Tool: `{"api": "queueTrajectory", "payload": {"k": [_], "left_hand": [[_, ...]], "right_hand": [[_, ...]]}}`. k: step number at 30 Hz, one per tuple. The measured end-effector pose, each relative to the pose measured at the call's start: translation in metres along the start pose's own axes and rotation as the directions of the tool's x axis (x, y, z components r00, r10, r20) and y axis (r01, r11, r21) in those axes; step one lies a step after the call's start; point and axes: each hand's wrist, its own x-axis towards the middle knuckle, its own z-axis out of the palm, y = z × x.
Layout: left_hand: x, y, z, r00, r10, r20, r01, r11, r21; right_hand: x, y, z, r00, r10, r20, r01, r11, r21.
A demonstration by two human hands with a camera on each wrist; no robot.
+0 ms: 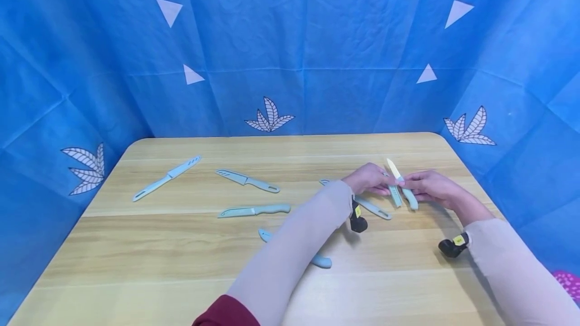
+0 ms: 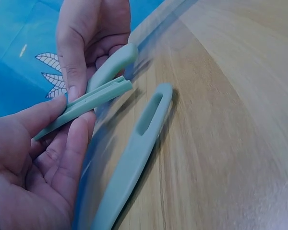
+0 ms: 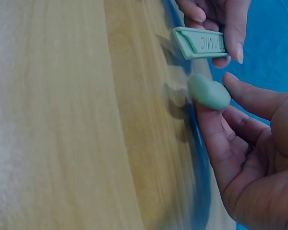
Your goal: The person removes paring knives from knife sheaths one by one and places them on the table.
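Observation:
Both hands meet over the right side of the table. My left hand pinches a light green blade sheath between thumb and fingers; raised lettering shows on the sheath in the right wrist view. In my right hand is a knife with a bare pale blade and green handle, gripped by the handle. Blade and sheath are side by side, apart. In the left wrist view, the knife's handle is behind the sheath. Beneath my left wrist lies another knife, partly hidden.
Sheathed light green knives lie about the wooden table: one far left, one at centre back, one below it. My left forearm partly covers another knife. A blue patterned cloth surrounds the table's back and sides.

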Motion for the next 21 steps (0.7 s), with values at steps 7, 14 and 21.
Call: {"api": "queueTrajectory", "payload": {"k": [7,14,21], "left_hand": [[-0.003,0.0,0.008,0.998,0.02,-0.057,-0.017,0.998,0.053],[0.002,-0.002,0.016,0.997,0.039,-0.059,-0.032,0.992,0.121],[-0.002,0.0,0.011,0.993,0.027,-0.117,0.003,0.969,0.246]], "right_hand": [[0.001,0.003,0.0,1.0,-0.003,-0.008,0.003,1.0,0.001],[-0.002,0.004,-0.002,1.0,-0.003,-0.015,0.003,1.0,-0.005],[0.001,0.003,-0.001,1.0,-0.015,-0.002,0.015,1.0,0.002]]}}
